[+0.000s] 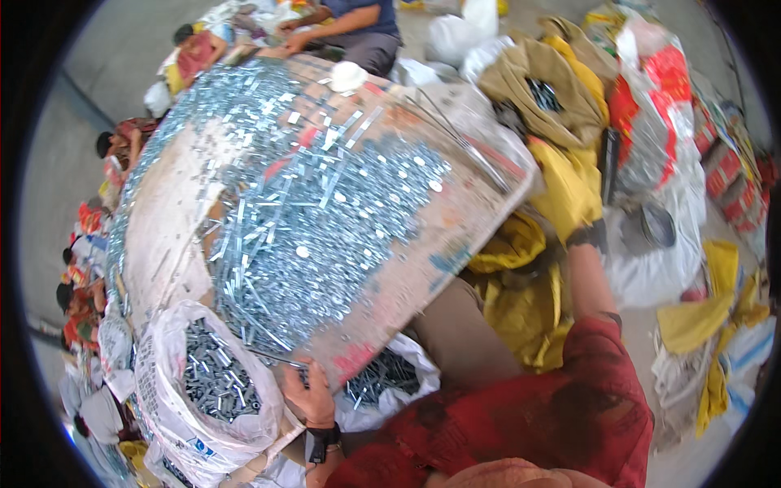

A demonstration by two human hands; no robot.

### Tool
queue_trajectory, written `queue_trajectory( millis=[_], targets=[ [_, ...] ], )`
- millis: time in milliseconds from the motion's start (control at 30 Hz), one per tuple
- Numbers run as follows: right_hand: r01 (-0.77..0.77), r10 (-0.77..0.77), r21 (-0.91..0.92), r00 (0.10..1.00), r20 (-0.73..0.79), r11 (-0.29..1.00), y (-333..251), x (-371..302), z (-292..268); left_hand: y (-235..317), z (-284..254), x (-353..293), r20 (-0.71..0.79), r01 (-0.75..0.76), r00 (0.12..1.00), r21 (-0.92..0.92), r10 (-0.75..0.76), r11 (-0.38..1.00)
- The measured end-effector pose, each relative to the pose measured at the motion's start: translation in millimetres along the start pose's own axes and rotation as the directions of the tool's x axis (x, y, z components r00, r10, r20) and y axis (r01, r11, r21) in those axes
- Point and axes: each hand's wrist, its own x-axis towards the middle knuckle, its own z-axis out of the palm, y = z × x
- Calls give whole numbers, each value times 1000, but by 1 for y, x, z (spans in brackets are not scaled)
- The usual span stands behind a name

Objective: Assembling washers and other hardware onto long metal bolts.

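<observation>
My left hand (311, 397), with a dark watch on its wrist, is at the near edge of the tilted board (407, 297). Its fingers are closed at the end of a thin dark metal rod (272, 355) lying along that edge. Beside it stands a white sack (150, 382) full of short metal pieces (215, 374). Many small shiny metal pieces (325, 236) and longer strips cover the board. On the right, my right arm reaches to the yellow sack (561, 183). A dark band circles the wrist of my right hand (587, 244); its fingers are hidden at the yellow fabric.
Another white bag (390, 374) of dark metal pieces sits below the board's edge. Long metal rods (472, 150) lie at the board's far right. Beyond are a brown open sack (537, 89) and a metal can (647, 228). Several people sit around the far and left sides.
</observation>
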Motion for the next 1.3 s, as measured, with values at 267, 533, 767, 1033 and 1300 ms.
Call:
queue_trajectory(
  millis=[267, 533, 767, 1033, 1300],
  targets=[
    [-98, 80, -295, 994, -74, 950, 12, 55, 13, -22, -13, -6, 47, -126, 991, 99, 122, 987],
    [-132, 99, -403, 990, -102, 906, 25, 96, 16, -28, -13, -3, 65, -236, 972, 289, 227, 928],
    [-118, 91, -474, 993, -79, 872, 29, 118, 15, -17, -14, -6, 76, -59, 996, 301, 38, 952],
    [-102, 123, -496, 992, 10, 863, 37, 125, 48, 0, -3, -4, 45, 14, 999, 232, -26, 973],
    [-112, 200, -550, 974, 102, 828, 49, 131, 78, -17, -11, 0, 98, -157, 987, 361, 130, 919]
  ],
)
